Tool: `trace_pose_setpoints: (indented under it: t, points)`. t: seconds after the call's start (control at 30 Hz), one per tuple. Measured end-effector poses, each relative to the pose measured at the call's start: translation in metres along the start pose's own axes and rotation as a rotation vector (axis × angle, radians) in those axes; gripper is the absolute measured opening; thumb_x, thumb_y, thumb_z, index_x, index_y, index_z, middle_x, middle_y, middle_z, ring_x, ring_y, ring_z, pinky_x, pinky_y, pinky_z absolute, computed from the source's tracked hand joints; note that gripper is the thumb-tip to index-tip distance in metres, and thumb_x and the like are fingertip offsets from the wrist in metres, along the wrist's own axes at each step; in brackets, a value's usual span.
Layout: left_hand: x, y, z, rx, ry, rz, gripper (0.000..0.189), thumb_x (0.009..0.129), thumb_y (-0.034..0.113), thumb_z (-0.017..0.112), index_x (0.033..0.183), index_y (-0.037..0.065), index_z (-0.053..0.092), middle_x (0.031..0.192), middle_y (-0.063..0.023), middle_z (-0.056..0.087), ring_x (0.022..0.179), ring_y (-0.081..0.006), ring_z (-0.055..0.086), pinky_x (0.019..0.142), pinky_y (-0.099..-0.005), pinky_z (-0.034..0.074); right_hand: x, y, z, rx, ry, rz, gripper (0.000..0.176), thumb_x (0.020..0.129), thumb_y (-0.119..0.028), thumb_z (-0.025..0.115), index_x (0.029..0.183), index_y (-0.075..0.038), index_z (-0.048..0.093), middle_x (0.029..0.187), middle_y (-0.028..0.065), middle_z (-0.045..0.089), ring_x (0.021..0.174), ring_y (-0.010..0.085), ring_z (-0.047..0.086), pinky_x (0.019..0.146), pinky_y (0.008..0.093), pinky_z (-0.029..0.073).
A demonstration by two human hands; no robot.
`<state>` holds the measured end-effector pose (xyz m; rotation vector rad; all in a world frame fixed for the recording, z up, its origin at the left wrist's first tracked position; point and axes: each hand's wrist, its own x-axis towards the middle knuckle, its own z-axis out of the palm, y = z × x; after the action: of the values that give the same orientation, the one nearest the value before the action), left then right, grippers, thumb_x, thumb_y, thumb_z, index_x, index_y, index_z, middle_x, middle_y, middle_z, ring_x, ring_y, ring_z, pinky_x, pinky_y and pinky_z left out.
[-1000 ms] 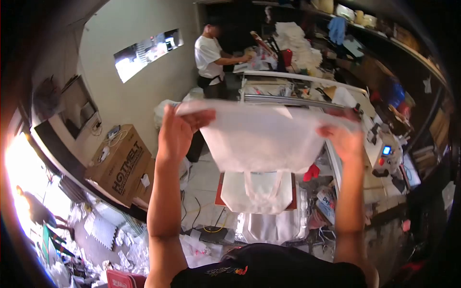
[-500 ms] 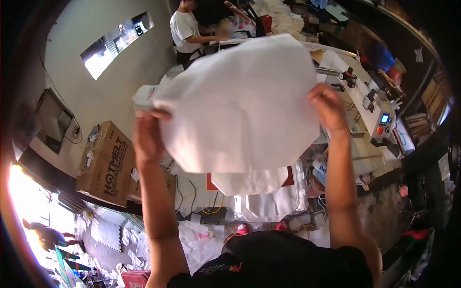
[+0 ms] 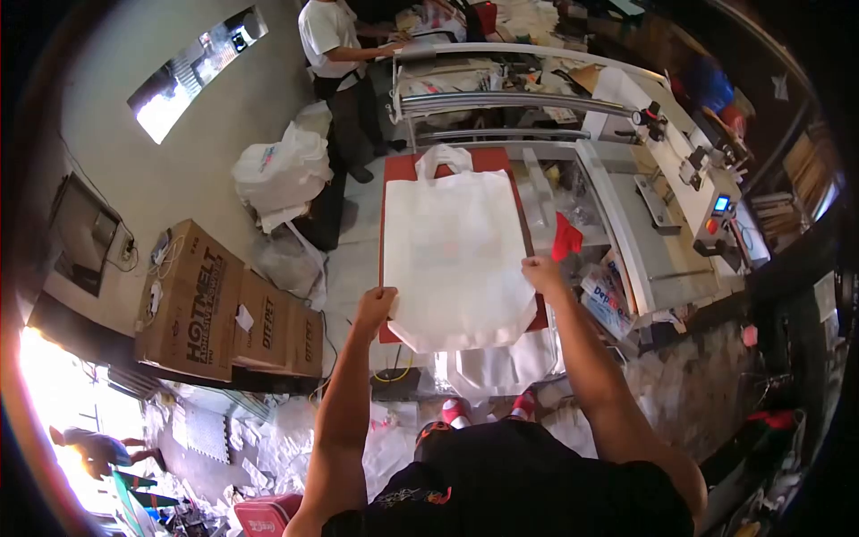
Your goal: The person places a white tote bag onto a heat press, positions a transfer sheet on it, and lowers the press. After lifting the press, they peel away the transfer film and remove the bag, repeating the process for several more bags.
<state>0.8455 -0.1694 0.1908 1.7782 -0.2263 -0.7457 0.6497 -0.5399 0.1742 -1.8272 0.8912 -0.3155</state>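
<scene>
A white tote bag [image 3: 456, 251] with a loop handle at its far end lies spread flat over a red board [image 3: 391, 167]. My left hand [image 3: 378, 302] is closed on the bag's left edge, near its lower corner. On the opposite side, my right hand [image 3: 540, 271] pinches the right edge a little higher up. Red board shows along both sides and behind the handle. Below the bag's near edge, more white bag material [image 3: 506, 365] lies in front of me.
To the right stands a white press machine [image 3: 662, 206] with a lit control panel [image 3: 720, 204]. Cardboard boxes [image 3: 210, 309] stand at left, near a pile of white bags [image 3: 286, 170]. A person in a white shirt [image 3: 327, 40] stands behind. Scraps cover the floor.
The white bag, held up before me earlier, has come down flat onto the red board. Both hands have moved lower and closer together, still gripping its sides.
</scene>
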Motion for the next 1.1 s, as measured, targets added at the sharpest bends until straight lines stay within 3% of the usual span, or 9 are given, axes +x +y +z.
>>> trace_pose_setpoints:
  t: [0.07, 0.13, 0.23, 0.43, 0.5, 0.6, 0.67, 0.83, 1.1]
  points:
    - [-0.001, -0.006, 0.001, 0.035, 0.050, 0.078, 0.033, 0.092, 0.027, 0.063, 0.108, -0.001, 0.069, 0.087, -0.0046, 0.067, 0.075, -0.0138, 0.062, 0.066, -0.0300, 0.051, -0.009, -0.002, -0.003, -0.074, 0.008, -0.026, 0.024, 0.084, -0.014, 0.065, 0.103, -0.002, 0.072, 0.087, 0.0048, 0.072, 0.078, 0.0146, 0.066, 0.069, 0.0308, 0.051]
    - [-0.001, -0.016, 0.000, 0.069, 0.098, 0.147, 0.032, 0.091, 0.026, 0.064, 0.110, 0.000, 0.069, 0.086, -0.0036, 0.067, 0.075, -0.0131, 0.062, 0.067, -0.0294, 0.050, -0.024, -0.005, -0.001, -0.247, 0.112, -0.108, 0.028, 0.081, -0.018, 0.063, 0.105, -0.005, 0.071, 0.092, 0.0188, 0.072, 0.085, 0.0299, 0.071, 0.077, 0.0388, 0.054]
    - [-0.014, -0.017, 0.001, 0.323, 0.112, 0.191, 0.032, 0.089, 0.024, 0.065, 0.113, 0.004, 0.069, 0.090, -0.0054, 0.069, 0.081, -0.0128, 0.063, 0.072, -0.0298, 0.050, -0.049, -0.018, -0.002, -0.315, 0.165, -0.135, 0.028, 0.081, -0.015, 0.066, 0.107, -0.004, 0.067, 0.091, 0.0186, 0.072, 0.087, 0.0356, 0.070, 0.080, 0.0426, 0.054]
    - [-0.031, -0.026, 0.014, 0.572, 0.215, 0.490, 0.039, 0.088, 0.023, 0.064, 0.123, 0.005, 0.064, 0.102, -0.0165, 0.068, 0.086, -0.0247, 0.066, 0.080, -0.0382, 0.054, -0.063, -0.003, 0.010, -0.243, 0.303, -0.158, 0.025, 0.082, -0.013, 0.070, 0.102, 0.000, 0.064, 0.087, 0.0195, 0.070, 0.085, 0.0362, 0.069, 0.078, 0.0435, 0.054]
    - [-0.043, -0.021, 0.016, 0.665, 0.424, 0.572, 0.045, 0.089, 0.021, 0.063, 0.131, 0.006, 0.058, 0.107, -0.0182, 0.066, 0.087, -0.0301, 0.066, 0.082, -0.0416, 0.054, -0.068, 0.001, 0.007, -0.255, 0.382, -0.240, 0.026, 0.082, -0.014, 0.070, 0.102, 0.001, 0.064, 0.087, 0.0191, 0.069, 0.084, 0.0356, 0.069, 0.077, 0.0432, 0.054]
    - [-0.073, -0.017, 0.015, 0.485, 0.414, 0.321, 0.047, 0.091, 0.019, 0.062, 0.135, 0.006, 0.055, 0.111, -0.0190, 0.063, 0.090, -0.0312, 0.066, 0.082, -0.0418, 0.054, -0.089, 0.007, -0.002, -0.267, 0.409, -0.270, 0.027, 0.083, -0.017, 0.070, 0.102, 0.001, 0.064, 0.087, 0.0181, 0.069, 0.082, 0.0340, 0.069, 0.075, 0.0421, 0.054]
    - [-0.074, -0.038, 0.012, 0.570, 0.395, 0.370, 0.046, 0.091, 0.016, 0.060, 0.136, 0.004, 0.054, 0.107, -0.0191, 0.065, 0.086, -0.0295, 0.068, 0.078, -0.0391, 0.056, -0.103, 0.012, -0.002, -0.272, 0.349, -0.216, 0.027, 0.084, -0.018, 0.071, 0.102, 0.001, 0.064, 0.088, 0.0174, 0.069, 0.081, 0.0330, 0.069, 0.074, 0.0414, 0.055]
    - [-0.067, -0.042, 0.023, 0.031, 0.342, 0.130, 0.045, 0.085, 0.009, 0.064, 0.130, 0.001, 0.059, 0.102, -0.0185, 0.068, 0.078, -0.0227, 0.070, 0.065, -0.0337, 0.060, -0.111, 0.003, 0.002, -0.181, 0.311, -0.067, 0.024, 0.083, -0.019, 0.071, 0.094, 0.001, 0.065, 0.085, 0.0159, 0.070, 0.081, 0.0292, 0.070, 0.076, 0.0393, 0.055]
    - [-0.046, -0.057, 0.015, 0.069, 0.333, 0.132, 0.043, 0.084, 0.005, 0.064, 0.126, -0.001, 0.060, 0.099, -0.0179, 0.070, 0.078, -0.0217, 0.071, 0.064, -0.0338, 0.061, -0.107, 0.006, 0.004, -0.125, 0.311, -0.036, 0.018, 0.082, -0.015, 0.069, 0.094, -0.001, 0.066, 0.085, 0.0142, 0.071, 0.080, 0.0278, 0.070, 0.076, 0.0387, 0.055]
